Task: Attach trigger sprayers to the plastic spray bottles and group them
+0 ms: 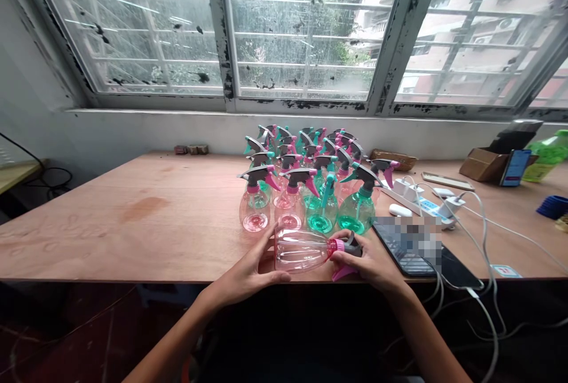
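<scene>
A clear pink spray bottle (pixel 302 250) lies on its side in the air at the table's front edge, its base to the left and its grey and pink spray head to the right. My left hand (pixel 261 267) is wrapped around the base end. At the other end, my right hand (pixel 366 257) grips the spray head near the pink collar. Just behind stand several upright spray bottles in rows, among them a pink one (pixel 254 212) and a green one (pixel 356 212). Another green bottle (pixel 321 214) in the front row has its spray head turned differently.
The wooden table (pixel 97 223) runs along the window wall. To the right lie a tablet (pixel 394 247), a phone (pixel 461 266) and a power strip (pixel 426 205) with white cables hanging over the front edge. A cardboard box (pixel 477 164) stands farther back.
</scene>
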`<state>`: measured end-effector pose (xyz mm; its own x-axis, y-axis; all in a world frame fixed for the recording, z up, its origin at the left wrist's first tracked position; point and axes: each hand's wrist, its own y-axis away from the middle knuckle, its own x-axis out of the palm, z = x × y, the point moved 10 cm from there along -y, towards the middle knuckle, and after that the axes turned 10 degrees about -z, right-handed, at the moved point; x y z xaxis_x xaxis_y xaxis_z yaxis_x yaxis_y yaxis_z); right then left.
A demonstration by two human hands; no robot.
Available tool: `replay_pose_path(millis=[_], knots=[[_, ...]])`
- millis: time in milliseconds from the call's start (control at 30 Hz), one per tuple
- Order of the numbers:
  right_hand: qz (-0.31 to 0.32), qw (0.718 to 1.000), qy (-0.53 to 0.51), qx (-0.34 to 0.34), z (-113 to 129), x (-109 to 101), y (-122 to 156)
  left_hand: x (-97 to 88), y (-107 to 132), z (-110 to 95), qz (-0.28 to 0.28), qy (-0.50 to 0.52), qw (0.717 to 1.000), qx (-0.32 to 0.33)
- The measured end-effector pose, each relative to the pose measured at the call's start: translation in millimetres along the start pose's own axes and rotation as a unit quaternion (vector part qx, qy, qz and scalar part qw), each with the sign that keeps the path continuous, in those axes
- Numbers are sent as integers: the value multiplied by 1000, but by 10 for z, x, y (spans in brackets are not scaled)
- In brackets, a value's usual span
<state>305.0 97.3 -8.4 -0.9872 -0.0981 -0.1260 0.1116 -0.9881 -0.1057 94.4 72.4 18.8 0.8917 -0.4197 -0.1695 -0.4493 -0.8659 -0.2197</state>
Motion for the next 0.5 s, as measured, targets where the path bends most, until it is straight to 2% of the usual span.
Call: replay_pose_path(millis=[233,433,500], knots=[[-4,1000,0,10,9,8,6,-4,-3,-10,-7,-7,1000,28],[-9,1000,14,1,14,-13,-2,-6,5,4,-10,14,1000,-9],[-5,1000,4,5,1,-7,-1,3,4,-3,-2,9,1000,-4]])
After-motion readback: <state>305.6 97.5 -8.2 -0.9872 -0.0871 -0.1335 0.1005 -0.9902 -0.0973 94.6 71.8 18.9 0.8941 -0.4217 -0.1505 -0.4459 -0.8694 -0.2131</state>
